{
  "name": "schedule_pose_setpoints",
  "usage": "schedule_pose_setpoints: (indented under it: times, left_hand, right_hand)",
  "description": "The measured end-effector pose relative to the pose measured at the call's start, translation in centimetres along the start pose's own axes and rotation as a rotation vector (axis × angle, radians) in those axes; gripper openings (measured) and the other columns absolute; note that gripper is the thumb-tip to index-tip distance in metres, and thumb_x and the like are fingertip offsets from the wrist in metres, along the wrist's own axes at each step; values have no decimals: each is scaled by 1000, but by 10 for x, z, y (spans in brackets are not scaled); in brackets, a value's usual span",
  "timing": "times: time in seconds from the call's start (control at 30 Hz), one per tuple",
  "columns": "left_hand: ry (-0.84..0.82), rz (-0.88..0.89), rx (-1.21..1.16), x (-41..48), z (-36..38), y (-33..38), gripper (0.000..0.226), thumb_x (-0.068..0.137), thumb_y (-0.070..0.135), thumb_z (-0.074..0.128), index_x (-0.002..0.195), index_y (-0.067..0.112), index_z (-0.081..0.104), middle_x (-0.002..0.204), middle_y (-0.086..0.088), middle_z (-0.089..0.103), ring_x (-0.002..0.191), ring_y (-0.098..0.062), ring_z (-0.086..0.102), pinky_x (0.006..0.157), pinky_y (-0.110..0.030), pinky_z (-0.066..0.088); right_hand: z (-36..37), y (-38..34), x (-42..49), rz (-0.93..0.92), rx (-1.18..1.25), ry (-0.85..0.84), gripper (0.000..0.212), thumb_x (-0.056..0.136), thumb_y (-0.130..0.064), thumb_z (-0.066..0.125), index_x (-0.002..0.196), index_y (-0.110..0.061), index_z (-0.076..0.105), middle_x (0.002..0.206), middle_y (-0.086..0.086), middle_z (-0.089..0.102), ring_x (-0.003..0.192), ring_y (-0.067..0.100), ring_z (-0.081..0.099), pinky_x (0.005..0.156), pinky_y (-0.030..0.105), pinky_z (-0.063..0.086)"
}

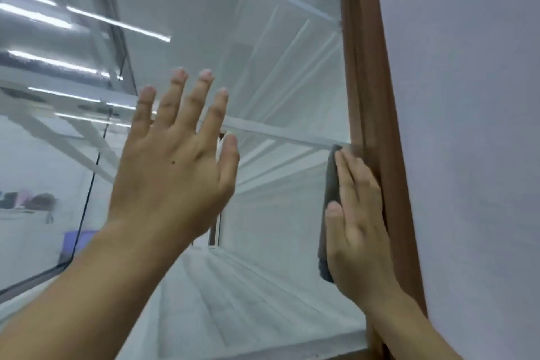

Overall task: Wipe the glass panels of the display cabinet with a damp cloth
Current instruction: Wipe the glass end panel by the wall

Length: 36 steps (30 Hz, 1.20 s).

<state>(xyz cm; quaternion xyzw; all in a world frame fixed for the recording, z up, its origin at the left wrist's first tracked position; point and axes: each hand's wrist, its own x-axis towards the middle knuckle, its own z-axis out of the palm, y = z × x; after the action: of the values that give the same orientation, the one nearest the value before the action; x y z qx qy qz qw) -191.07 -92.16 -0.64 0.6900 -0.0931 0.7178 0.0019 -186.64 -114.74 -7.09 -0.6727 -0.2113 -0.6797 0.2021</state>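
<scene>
The cabinet's glass panel (pixel 263 47) fills most of the view, with strip-light reflections across its upper left. My left hand (pixel 175 161) lies flat near the middle of the panel, fingers straight and spread. My right hand (pixel 359 213) presses a dark grey cloth (pixel 331 184) flat against the glass at the panel's right edge, fingers straight. Most of the cloth is hidden under that hand; only its left strip shows. The brown wooden frame (pixel 371 96) runs right beside the cloth.
Inside the cabinet are white shelves (pixel 263 286) and a glass shelf edge (pixel 280 133). A plain white wall (pixel 467 126) stands to the right of the frame. A black seam (pixel 87 202) marks the panel's left corner, with a blurred room behind.
</scene>
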Motion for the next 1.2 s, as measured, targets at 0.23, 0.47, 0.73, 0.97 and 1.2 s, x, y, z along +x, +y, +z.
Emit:
schedule_pose_setpoints:
  times: [0.23,0.47,0.73,0.97,1.2]
  left_hand:
    - [19,11,11,-1,2,1,65,103,43,22,159,12,32,168,-9,25,157,-27,17,126,-46,2]
    - [46,24,33,-1,5,1,63,102,40,25,155,8,39,165,-12,32,154,-31,25,124,-48,7]
    - [23,12,-53,2,2,0,64,102,42,26,156,12,39,165,-8,32,156,-25,22,126,-48,11]
    - [48,-58,-22,27,-42,-42,62,100,40,30,151,9,44,158,-14,44,146,-33,39,117,-56,29]
    - [-29,-31,97,39,-43,-106,72,99,54,18,156,15,39,166,-8,32,154,-28,25,124,-55,16]
  right_hand:
    - [1,-10,153,180,73,37,74,91,-34,19,161,-13,26,168,-2,23,153,10,13,128,31,8]
    - [-2,-12,12,-22,-5,-41,65,100,-33,19,162,-16,24,168,-9,19,154,0,8,127,27,7]
    - [19,-54,150,100,23,-27,66,100,-34,18,163,-15,17,171,-1,12,156,13,3,129,36,1]
    - [5,-17,57,-48,-34,-20,65,99,-31,18,159,-7,29,166,8,28,154,17,20,129,35,13]
    - [38,-108,152,-7,20,-53,63,103,-32,18,163,-13,14,171,1,11,156,14,2,129,36,0]
